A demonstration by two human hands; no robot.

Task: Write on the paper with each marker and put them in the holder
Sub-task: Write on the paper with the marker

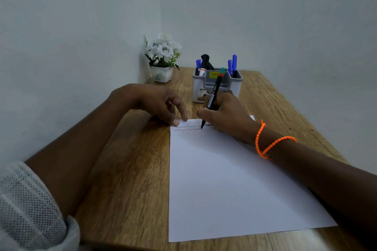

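While the right hand (pixel 226 112) is pinching a black marker (pixel 213 98) and dragging its tip along the second zigzag line near the top of the paper (pixel 234 179), the left hand (pixel 155 104) is lying loose, fingertips pinning the top corner. Several markers are already standing in the holder (pixel 217 85) behind, so I'm guessing it's mostly done, though I can't tell if more are waiting.
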